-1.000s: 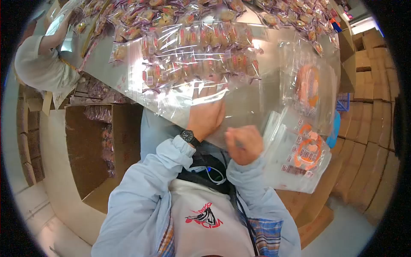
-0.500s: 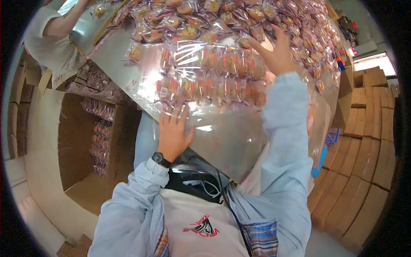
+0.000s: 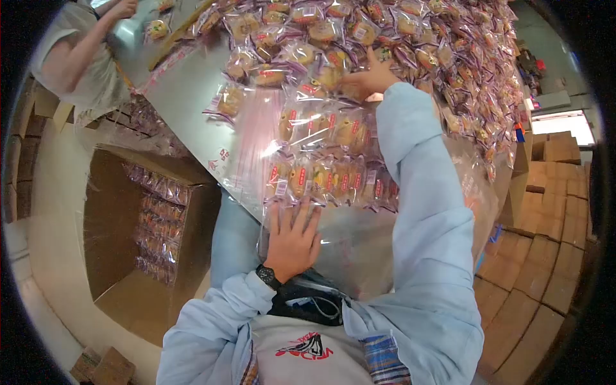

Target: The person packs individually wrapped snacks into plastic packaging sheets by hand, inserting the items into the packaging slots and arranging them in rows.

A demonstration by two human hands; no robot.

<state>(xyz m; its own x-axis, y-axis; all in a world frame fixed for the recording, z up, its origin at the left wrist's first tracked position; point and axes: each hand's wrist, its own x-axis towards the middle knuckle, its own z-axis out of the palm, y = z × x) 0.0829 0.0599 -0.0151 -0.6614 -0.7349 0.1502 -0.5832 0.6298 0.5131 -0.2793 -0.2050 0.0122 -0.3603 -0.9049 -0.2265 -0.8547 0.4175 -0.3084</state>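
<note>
Two rows of wrapped pastries (image 3: pixel 333 179) stand side by side in a large clear plastic bag on the metal table (image 3: pixel 186 122). My left hand (image 3: pixel 292 242), with a black watch at its wrist, lies flat with fingers spread at the near edge of the front row. Beyond the back row, my right hand (image 3: pixel 371 80) reaches to the near edge of a heap of loose wrapped pastries (image 3: pixel 443 58). Its thumb and index finger are apart, close to a wrapped pastry (image 3: pixel 330 76); whether they touch it I cannot tell. The other fingers are partly hidden.
An open cardboard box (image 3: pixel 173 237) with stacked rows of packets stands below the table on the left. Stacked brown cartons (image 3: pixel 545 218) fill the right side. Across the table at upper left, another person's arm (image 3: pixel 90 45) shows beside a yellowish table edge (image 3: pixel 176 38).
My right hand has moved left and lower over the near edge of the heap. My left hand stays flat by the front row. The whole view has shifted.
</note>
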